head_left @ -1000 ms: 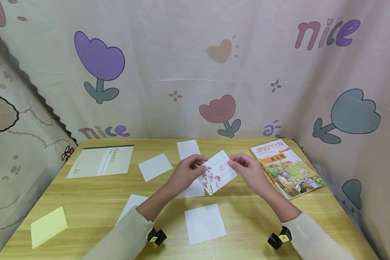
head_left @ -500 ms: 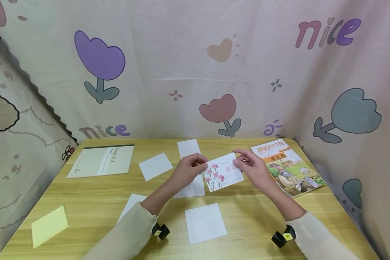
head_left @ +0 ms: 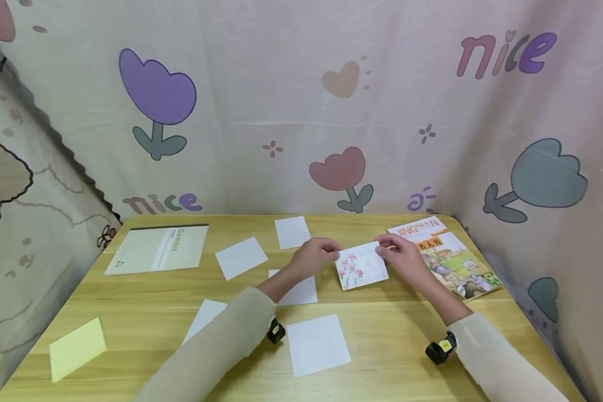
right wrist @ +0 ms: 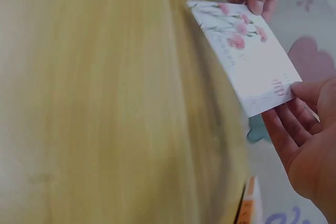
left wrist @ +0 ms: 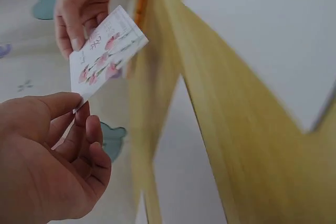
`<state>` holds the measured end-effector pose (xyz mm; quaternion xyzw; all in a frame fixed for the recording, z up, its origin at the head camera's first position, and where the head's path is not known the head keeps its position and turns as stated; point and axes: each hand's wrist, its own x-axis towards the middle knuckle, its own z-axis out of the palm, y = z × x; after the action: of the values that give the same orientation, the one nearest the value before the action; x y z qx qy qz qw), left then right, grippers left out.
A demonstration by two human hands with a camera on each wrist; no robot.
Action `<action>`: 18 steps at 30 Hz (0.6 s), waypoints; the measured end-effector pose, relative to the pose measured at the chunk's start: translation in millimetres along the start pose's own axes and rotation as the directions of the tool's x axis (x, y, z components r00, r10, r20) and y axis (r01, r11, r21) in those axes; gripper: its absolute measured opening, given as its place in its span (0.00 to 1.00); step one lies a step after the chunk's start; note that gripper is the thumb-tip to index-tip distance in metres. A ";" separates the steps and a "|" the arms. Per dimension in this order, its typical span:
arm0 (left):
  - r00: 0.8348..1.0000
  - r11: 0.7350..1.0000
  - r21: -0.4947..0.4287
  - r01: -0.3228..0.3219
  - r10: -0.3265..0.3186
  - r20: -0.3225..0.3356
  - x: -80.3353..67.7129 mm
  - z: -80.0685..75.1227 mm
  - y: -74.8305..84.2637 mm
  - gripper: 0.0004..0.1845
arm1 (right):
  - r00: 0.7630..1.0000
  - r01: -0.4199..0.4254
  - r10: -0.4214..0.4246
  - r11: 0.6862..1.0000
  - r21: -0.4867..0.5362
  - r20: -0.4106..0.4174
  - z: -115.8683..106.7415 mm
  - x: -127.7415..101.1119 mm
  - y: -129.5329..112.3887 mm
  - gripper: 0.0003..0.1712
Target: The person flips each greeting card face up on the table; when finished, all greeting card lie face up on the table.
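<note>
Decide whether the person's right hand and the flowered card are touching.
Touching. The right wrist view shows the right hand pinching the flowered card at its edge, thumb on the printed face and fingers beneath.

Gambit notebook (head_left: 157, 249) near flowered cloth (head_left: 251, 89)

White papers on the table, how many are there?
5: one paper at the back, one near the notepad, one partly behind the left forearm, one partly behind the left sleeve, one between the sleeves. The arms may hide others.
</note>
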<state>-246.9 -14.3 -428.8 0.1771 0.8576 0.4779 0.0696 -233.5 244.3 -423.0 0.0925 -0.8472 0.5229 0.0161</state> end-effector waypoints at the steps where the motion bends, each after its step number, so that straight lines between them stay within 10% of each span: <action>1: 1.000 0.999 0.031 0.008 -0.008 -0.006 5.7 3.3 -2.1 0.07 | 1.000 -0.007 0.007 1.000 -0.013 -0.004 -0.5 3.6 5.6 0.15; 18: 0.993 0.978 0.178 0.110 -0.101 -0.058 71.6 25.2 -9.7 0.08 | 0.998 -0.048 0.035 0.950 -0.307 -0.048 -16.7 57.3 44.7 0.12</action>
<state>-308.3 27.5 -446.9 0.1251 0.9071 0.3978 0.0576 -298.7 270.6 -447.8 0.0599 -0.9196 0.3865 0.0371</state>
